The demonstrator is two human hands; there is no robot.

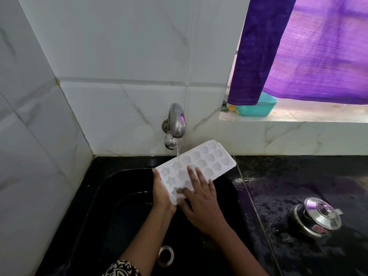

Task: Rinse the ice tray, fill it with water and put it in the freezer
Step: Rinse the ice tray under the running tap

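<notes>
A white ice tray (207,158) with star-shaped cells is held tilted over the black sink (119,206). Water runs from the steel tap (176,121) onto the tray's left cells. My left hand (161,191) grips the tray's near left edge from below, thumb on the rim. Flat on top of the tray's near end lies my right hand (199,198), its fingers spread and straight over the cells.
A wet black counter (298,180) lies right of the sink, with a lidded steel pot (316,219) on it. A teal tub (256,107) sits on the window ledge under a purple curtain (298,48). White tiled walls close the back and left. The sink drain (166,255) is below my arms.
</notes>
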